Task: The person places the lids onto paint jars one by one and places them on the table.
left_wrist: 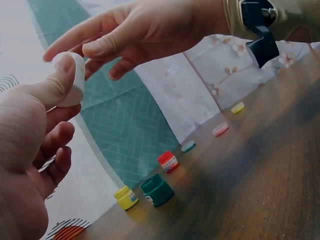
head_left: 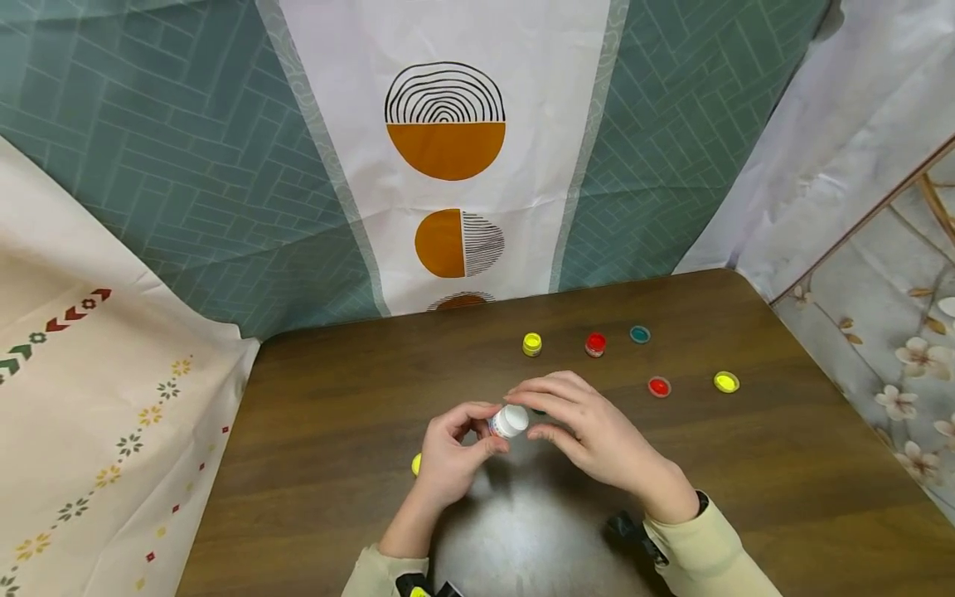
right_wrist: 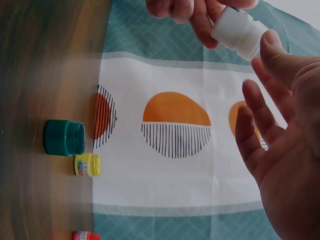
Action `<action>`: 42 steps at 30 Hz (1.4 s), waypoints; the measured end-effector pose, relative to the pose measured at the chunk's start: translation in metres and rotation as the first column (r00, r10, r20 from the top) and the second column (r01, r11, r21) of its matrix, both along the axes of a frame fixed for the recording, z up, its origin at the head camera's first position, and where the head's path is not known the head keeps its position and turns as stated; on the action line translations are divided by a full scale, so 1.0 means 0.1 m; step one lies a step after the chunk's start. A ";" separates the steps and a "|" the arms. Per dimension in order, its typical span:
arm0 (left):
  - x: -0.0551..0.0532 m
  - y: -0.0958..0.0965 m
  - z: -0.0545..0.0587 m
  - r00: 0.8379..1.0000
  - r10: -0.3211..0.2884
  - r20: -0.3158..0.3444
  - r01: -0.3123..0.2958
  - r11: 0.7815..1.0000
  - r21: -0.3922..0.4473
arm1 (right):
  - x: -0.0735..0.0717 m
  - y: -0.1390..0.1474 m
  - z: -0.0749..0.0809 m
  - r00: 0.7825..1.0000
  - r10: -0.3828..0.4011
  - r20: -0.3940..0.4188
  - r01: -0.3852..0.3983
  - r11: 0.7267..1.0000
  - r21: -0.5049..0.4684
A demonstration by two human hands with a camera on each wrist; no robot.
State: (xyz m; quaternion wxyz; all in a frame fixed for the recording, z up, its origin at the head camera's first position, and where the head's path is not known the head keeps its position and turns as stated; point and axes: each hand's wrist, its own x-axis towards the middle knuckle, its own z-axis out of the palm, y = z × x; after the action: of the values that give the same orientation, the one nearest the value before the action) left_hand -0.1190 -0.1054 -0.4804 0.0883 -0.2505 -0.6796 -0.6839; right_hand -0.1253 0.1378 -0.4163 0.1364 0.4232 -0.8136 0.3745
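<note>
My left hand [head_left: 451, 456] grips a small white paint jar [head_left: 511, 421] above the table, thumb on one side and fingers on the other. The jar is tilted, its white top towards my right hand [head_left: 589, 427]. Relaxed fingers of that right hand spread around the jar's top, with thumb and forefinger very close to it; contact is unclear. In the right wrist view, the right thumb [right_wrist: 275, 55] overlaps the end of the jar. Behind the hands stands an uncapped green jar [left_wrist: 157, 190], mostly hidden by my right hand in the head view.
Uncapped yellow [head_left: 532, 345] and red [head_left: 595, 345] jars stand towards the back of the brown table [head_left: 336, 373]. To their right lie a teal lid [head_left: 639, 334], a red lid [head_left: 659, 386] and a yellow lid [head_left: 726, 381]. Another yellow item [head_left: 416, 464] is partly hidden beside my left hand.
</note>
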 end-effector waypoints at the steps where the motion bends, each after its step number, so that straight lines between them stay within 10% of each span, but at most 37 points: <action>1: 0.01 0.00 -0.01 1.000 -0.005 0.007 0.005 1.000 0.000 | 0.01 0.00 -0.01 1.000 0.008 -0.005 -0.008 1.000 0.003; 9: 0.03 0.02 -0.01 0.999 -0.024 0.030 0.025 0.999 -0.028 | 0.04 0.00 -0.03 0.992 -0.117 -0.037 0.119 0.989 0.085; 20: 0.00 0.00 0.04 1.000 -0.013 -0.006 0.013 1.000 -0.021 | 0.08 -0.20 0.00 0.923 -0.378 -0.076 0.383 0.921 0.065; 33: -0.03 -0.04 0.09 1.000 0.014 0.001 -0.014 1.000 -0.003 | 0.07 -0.08 0.09 0.998 -0.048 -0.043 0.049 0.998 0.025; 42: 0.00 -0.04 0.09 1.000 0.007 0.018 -0.006 1.000 -0.017 | 0.09 -0.11 0.07 0.995 -0.053 -0.083 0.058 0.996 0.061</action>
State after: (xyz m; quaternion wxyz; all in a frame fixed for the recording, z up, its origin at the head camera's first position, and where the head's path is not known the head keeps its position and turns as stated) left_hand -0.1188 -0.1097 -0.4718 0.0821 -0.2427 -0.6871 -0.6799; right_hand -0.1162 0.1272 -0.4088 0.1660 0.4195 -0.8303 0.3271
